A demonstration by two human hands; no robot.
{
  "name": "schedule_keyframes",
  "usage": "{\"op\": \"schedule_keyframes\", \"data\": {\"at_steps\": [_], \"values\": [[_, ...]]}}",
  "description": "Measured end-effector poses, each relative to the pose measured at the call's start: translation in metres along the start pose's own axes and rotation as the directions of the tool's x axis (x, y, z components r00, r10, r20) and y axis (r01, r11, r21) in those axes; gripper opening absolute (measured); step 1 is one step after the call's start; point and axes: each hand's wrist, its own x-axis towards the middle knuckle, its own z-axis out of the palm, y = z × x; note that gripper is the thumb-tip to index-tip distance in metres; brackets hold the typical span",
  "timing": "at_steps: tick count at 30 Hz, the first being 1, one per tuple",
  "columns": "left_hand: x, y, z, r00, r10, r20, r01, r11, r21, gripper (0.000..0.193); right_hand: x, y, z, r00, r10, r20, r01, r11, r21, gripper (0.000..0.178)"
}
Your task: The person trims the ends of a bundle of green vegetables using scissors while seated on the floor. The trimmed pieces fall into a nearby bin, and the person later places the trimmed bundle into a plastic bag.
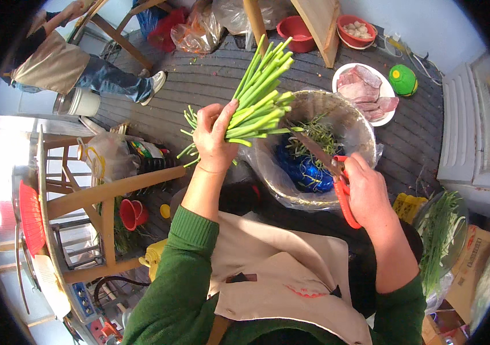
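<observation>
floor [199,86], one bin [363,127]; left grip [215,135] around one stalk bundle [261,96], right grip [367,190] around one pair of scissors [344,198]

Dark ribbed floor [411,155], pale wall [449,29]
Bright light [6,167] glares at left, beyond a wooden frame [116,189]; wooden legs [321,29] stand ahead.
</observation>
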Motion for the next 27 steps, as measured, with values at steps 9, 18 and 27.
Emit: {"op": "schedule_keyframes", "data": {"at_steps": [9, 18, 27], "values": [[-0.002, -0.002, 0.0, 0.996, 0.063, -0.055, -0.065, 0.998, -0.025, 0.06, -0.014, 0.013, 0.0, 1.0, -0.007, -0.015, 0.008, 1.0, 0.025, 0.02], [-0.005, 0.002, -0.001, 0.997, 0.081, -0.017, -0.082, 0.996, -0.021, 0.059, -0.007, 0.006, -0.009, 0.989, 0.15, -0.01, -0.151, 0.988, -0.019, 0.034], [-0.003, 0.008, 0.002, 0.993, 0.113, 0.015, -0.113, 0.993, -0.025, 0.057, -0.003, 0.002, -0.008, 0.995, 0.089, -0.052, -0.091, 0.995, -0.048, 0.036]]}}
